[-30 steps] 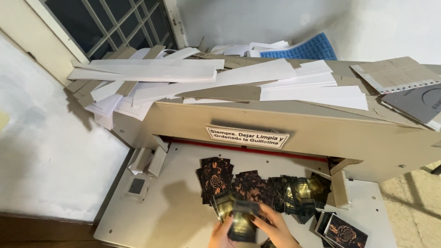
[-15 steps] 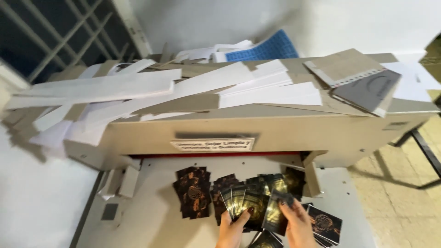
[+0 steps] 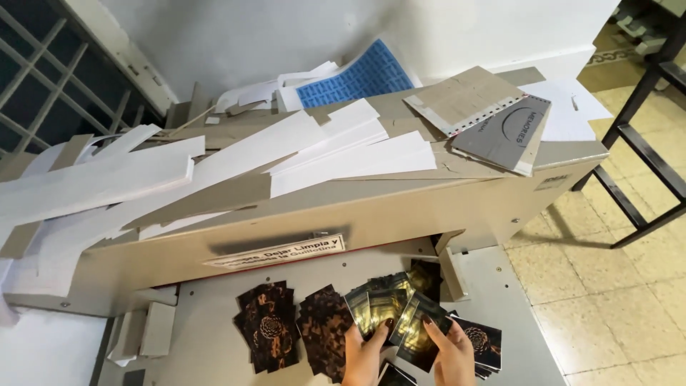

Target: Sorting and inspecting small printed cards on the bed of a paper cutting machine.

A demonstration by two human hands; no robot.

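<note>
Fingers (image 3: 427,323) of both hands gripping dark cards (image 3: 400,314), grey cutter table (image 3: 214,350) (paper-strewn), tiled floor (image 3: 607,286)

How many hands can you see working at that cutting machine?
2. The left hand and the right hand are at the bottom edge, both gripping dark printed cards over the machine's table. Wrists run out of frame; no other person's hands show.
</note>
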